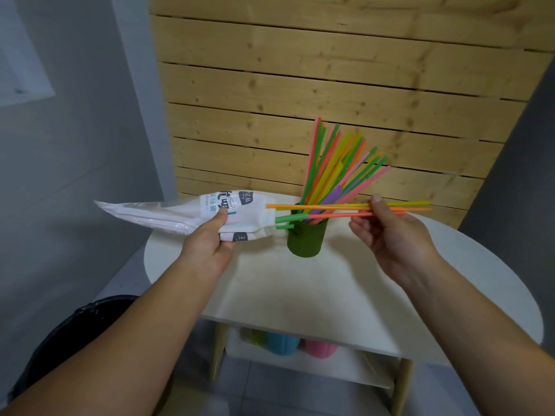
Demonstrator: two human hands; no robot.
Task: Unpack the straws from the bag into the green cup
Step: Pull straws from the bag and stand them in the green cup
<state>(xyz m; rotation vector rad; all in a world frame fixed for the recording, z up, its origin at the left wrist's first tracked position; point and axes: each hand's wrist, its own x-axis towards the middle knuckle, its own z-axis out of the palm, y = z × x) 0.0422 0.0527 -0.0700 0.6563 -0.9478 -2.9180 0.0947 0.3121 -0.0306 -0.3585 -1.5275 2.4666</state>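
A green cup stands near the back of the white round table, holding several coloured straws that fan up and to the right. My left hand grips a white and clear plastic bag held level, its open end pointing right at the cup. Two green straws stick out of the bag's mouth. My right hand pinches a few orange and yellow straws held level, drawn out of the bag and crossing in front of the cup's straws.
A pine slat wall rises right behind the table. A lower shelf under the tabletop holds a green, a blue and a pink cup. Grey walls stand at both sides, and a dark bin sits at the lower left.
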